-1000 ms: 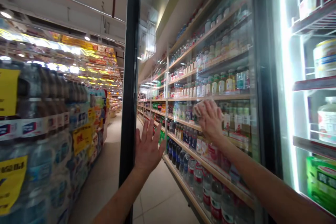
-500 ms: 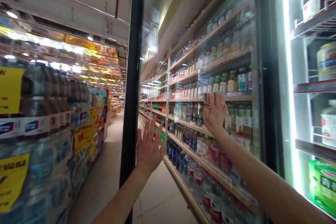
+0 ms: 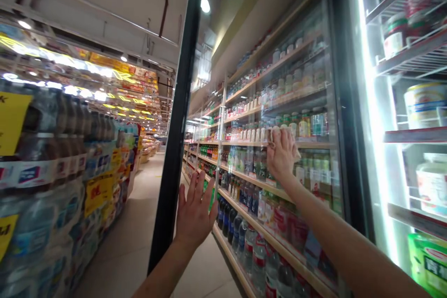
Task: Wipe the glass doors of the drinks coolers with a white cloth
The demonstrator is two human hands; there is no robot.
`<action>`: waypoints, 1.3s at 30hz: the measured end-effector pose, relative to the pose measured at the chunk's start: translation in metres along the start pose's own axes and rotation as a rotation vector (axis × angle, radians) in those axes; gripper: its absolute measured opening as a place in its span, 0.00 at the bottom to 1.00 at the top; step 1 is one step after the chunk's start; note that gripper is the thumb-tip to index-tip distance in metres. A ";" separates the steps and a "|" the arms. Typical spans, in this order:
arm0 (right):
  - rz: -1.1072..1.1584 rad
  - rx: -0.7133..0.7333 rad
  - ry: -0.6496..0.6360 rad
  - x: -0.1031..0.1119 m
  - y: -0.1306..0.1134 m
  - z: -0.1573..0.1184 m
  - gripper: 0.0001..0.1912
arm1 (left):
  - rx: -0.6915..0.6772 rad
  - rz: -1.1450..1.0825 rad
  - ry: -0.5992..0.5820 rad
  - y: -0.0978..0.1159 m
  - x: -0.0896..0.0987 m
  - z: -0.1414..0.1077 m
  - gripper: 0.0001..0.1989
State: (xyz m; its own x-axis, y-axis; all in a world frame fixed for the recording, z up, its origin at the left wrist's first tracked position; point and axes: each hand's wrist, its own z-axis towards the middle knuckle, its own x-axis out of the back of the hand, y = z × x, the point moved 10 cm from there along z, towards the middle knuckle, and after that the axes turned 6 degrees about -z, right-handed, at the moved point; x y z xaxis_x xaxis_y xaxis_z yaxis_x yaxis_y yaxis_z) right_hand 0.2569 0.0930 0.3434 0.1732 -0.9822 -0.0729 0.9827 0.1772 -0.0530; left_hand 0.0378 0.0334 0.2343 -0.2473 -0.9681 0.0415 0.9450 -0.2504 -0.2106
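A glass cooler door (image 3: 244, 28) with a black frame (image 3: 179, 116) stands open in front of me. My left hand (image 3: 195, 214) rests on the glass near the frame's left side, fingers spread and with nothing in it. Higher up and to the right, my right hand (image 3: 280, 153) presses a light-coloured cloth (image 3: 296, 154) against the pane. Only the cloth's edges show around the fingers; the palm side is hidden.
Through the glass, long shelves (image 3: 251, 179) of bottled drinks are visible. At right is the lit cooler interior with wire shelves, a yellow-lidded tub (image 3: 424, 102) and a green package (image 3: 429, 260). Stacked bottle packs (image 3: 52, 172) line the aisle (image 3: 139, 214) at left.
The view has tilted and shifted slightly, showing more of the cooler interior. Both hands stay at the glass; the right hand with the cloth appears slightly lower in view.
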 end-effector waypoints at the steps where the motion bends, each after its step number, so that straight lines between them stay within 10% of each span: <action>1: 0.011 0.101 -0.011 0.000 -0.016 -0.005 0.28 | 0.001 -0.001 -0.001 0.000 0.000 0.000 0.23; 5: 0.102 0.683 -0.099 0.001 -0.094 -0.044 0.26 | -0.004 0.006 -0.007 0.000 0.001 0.000 0.24; 11: 0.056 0.189 0.032 0.006 -0.041 -0.025 0.28 | 0.008 0.019 -0.047 -0.001 -0.001 -0.001 0.27; 17: 0.154 0.794 -0.123 0.009 -0.089 -0.103 0.27 | 0.014 0.006 -0.039 -0.001 -0.002 -0.002 0.26; 23: 0.023 0.053 0.019 0.006 0.009 -0.065 0.29 | 0.000 0.013 -0.038 -0.002 -0.004 -0.002 0.27; 29: 0.094 0.514 -0.196 -0.004 -0.011 -0.119 0.29 | 0.006 -0.020 -0.040 -0.003 -0.003 -0.002 0.30; 34: -0.033 -0.197 0.025 0.009 0.088 -0.106 0.31 | 0.006 -0.004 -0.043 -0.002 -0.005 -0.003 0.30; 36: -0.012 -0.093 -0.037 0.005 0.063 -0.111 0.32 | 0.010 -0.006 -0.041 -0.002 -0.004 -0.003 0.31; 39: 0.104 0.426 -0.199 0.001 -0.020 -0.140 0.32 | 0.024 -0.022 -0.040 -0.003 -0.003 -0.003 0.31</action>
State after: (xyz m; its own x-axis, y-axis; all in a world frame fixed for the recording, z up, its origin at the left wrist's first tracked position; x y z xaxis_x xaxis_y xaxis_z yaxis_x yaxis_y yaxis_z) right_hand 0.2288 0.0970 0.2047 0.2401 -0.9609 0.1378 0.8915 0.2744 0.3604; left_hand 0.0351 0.0375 0.2324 -0.2600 -0.9619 0.0851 0.9443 -0.2717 -0.1859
